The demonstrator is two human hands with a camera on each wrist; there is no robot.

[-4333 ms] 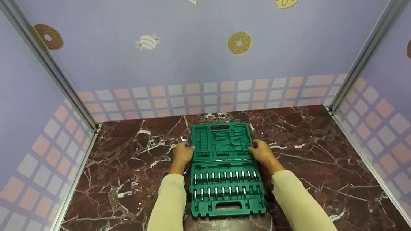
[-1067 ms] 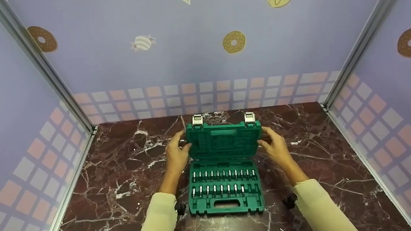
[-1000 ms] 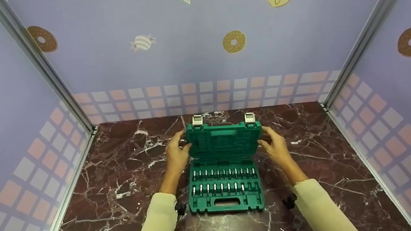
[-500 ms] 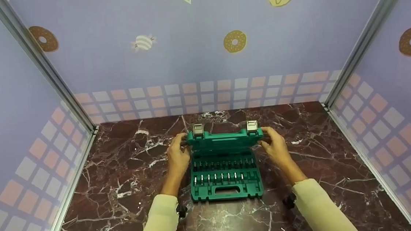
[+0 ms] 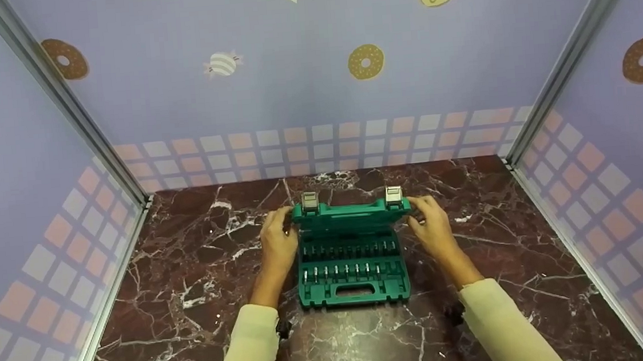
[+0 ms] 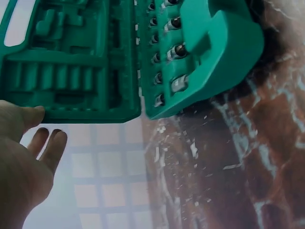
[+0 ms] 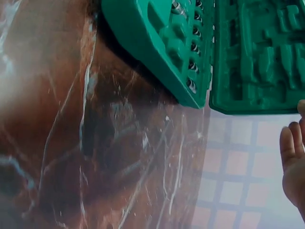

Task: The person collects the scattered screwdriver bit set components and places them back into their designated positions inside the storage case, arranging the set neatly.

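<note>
Both hands flank the half-raised lid.

A green moulded-plastic tool case sits between the two hands, its base flat on the marble with the carry-handle cutout on the side nearest the wrists. Two rows of small metal sockets stand upright in the base tray (the farther row is shaded by the lid). The hinged green lid stands tilted over the tray, half closed, level with the fingertips; two silver metal latches stick up from its free edge.
</note>
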